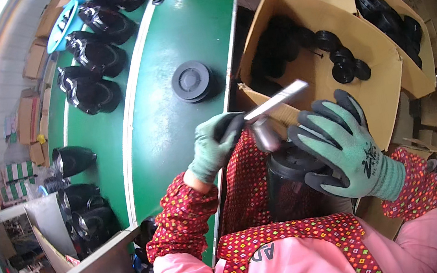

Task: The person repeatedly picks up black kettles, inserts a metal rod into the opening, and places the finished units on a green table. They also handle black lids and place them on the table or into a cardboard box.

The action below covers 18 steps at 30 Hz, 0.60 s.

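My left hand (pixel 214 143), in a green glove with dark fingertips, is closed around a shiny metal tool (pixel 280 98). A flat bright bar points right from this hand, and a rounded stubby piece hangs below it, smeared by motion. Below the tool, over my lap, is a black round plastic part (pixel 291 164). My right hand (pixel 343 148), gloved alike, is beside that part with its fingers stretched and apart. The palm side is hidden, so I cannot tell how firmly it touches the part.
A black round disc part (pixel 191 81) lies on the green bench (pixel 176 160). Glossy black housings (pixel 91 91) line its left side. At right stands an open cardboard box (pixel 379 105) holding black round parts, with another box (pixel 421 61) of black parts behind it.
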{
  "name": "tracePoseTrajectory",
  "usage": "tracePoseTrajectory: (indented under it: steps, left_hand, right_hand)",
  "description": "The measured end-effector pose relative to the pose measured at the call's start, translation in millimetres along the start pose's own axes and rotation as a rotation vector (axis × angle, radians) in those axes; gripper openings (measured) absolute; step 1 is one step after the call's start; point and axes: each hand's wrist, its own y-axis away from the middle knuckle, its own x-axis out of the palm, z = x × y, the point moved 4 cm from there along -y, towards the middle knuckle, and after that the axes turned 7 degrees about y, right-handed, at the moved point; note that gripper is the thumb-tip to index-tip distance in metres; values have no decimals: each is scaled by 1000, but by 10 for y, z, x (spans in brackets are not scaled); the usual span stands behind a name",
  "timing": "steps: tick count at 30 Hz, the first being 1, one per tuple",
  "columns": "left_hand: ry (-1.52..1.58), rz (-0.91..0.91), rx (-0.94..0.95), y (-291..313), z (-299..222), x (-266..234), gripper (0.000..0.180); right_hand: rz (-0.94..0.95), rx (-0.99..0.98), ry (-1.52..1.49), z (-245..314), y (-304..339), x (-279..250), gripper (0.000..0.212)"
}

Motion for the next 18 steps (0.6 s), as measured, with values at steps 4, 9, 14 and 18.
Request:
tracePoseTrajectory:
  steps: [4,9,14,18]
  left_hand:
    - [-353,-327,-40,744,437,-727,21]
    - [-682,-479,-158,1640,847,-1159,18]
    - [-562,-570,-141,1901,771,-1121,22]
    - [-467,-502,58,1603,5,-880,20]
  right_hand:
    - [67,144,-473,-12,291,433,84]
    - [69,93,-623,1,351,650,79]
    - [-4,128,-689,-88,232,536,64]
    - [-290,-81,-313,96,-332,-51,53]
